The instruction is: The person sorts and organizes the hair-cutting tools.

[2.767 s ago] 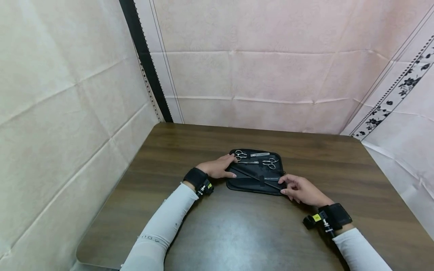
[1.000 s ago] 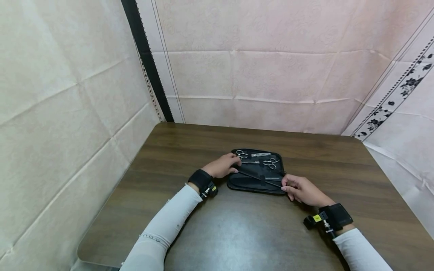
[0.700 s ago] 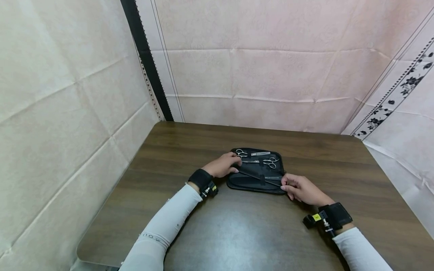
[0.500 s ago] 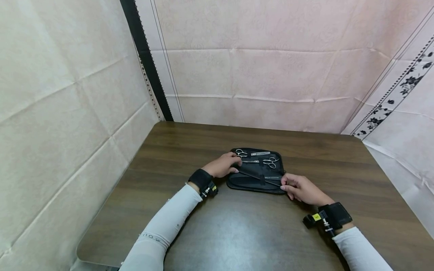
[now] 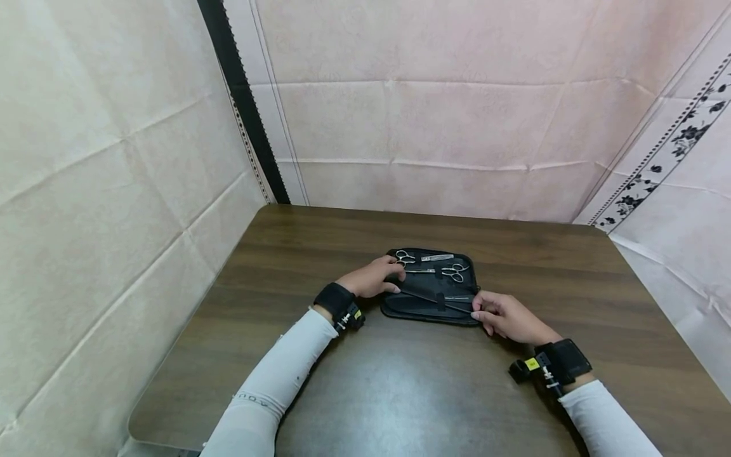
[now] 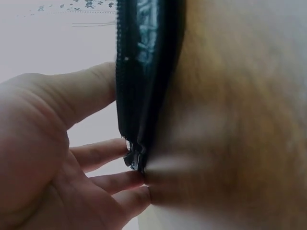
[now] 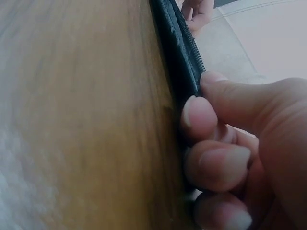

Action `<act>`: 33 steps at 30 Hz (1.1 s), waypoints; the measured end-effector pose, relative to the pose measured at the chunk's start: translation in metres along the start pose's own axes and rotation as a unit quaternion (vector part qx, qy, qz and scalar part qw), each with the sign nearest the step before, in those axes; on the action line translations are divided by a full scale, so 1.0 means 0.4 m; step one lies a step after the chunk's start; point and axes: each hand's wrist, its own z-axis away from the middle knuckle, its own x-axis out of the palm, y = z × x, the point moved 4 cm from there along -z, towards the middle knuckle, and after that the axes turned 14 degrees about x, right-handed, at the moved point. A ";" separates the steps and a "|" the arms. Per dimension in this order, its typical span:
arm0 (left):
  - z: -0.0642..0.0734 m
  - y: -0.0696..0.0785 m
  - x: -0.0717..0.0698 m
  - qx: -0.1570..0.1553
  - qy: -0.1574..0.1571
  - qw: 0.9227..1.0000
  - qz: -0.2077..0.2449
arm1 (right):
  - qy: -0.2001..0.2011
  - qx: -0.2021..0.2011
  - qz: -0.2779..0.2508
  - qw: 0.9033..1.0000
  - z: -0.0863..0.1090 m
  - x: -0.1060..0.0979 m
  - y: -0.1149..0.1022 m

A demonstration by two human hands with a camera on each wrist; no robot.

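Observation:
A black zip case (image 5: 425, 310) lies spread flat on the table with silver scissors (image 5: 455, 273) and other slim tools in its loops. My left hand (image 5: 371, 278) rests over its left edge, fingers bent and apart from the thumb. The left wrist view shows this thumb (image 6: 91, 88) against the zip edge and the fingertips lower down near the zip's end. At the right near corner my right hand (image 5: 505, 316) pinches the case, the thumb (image 7: 235, 96) on the zipped rim and curled fingers beneath. Another scissors' rings (image 5: 404, 256) show near the left fingers.
The brown wooden table (image 5: 365, 393) extends around the case. Pale cloth walls (image 5: 445, 127) stand behind it and at the left, with a dark stripe (image 5: 251, 108) in the corner. Each wrist wears a black strap with a small camera (image 5: 520, 370).
Since the oldest frame, my left hand has shifted slightly right and its fingers have bent more over the case edge. My right hand's pinch has tightened at the corner; the case has barely moved.

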 end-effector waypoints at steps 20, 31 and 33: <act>0.012 -0.014 -0.003 0.007 -0.017 0.999 0.051 | -0.013 0.002 -0.012 1.000 0.002 -0.001 -0.006; 0.031 -0.035 -0.014 0.006 -0.004 0.996 0.088 | -0.009 0.028 -0.055 0.998 0.001 -0.021 0.013; 0.040 -0.046 -0.027 0.000 0.008 0.995 0.100 | 0.002 0.047 -0.067 0.997 -0.005 -0.035 0.023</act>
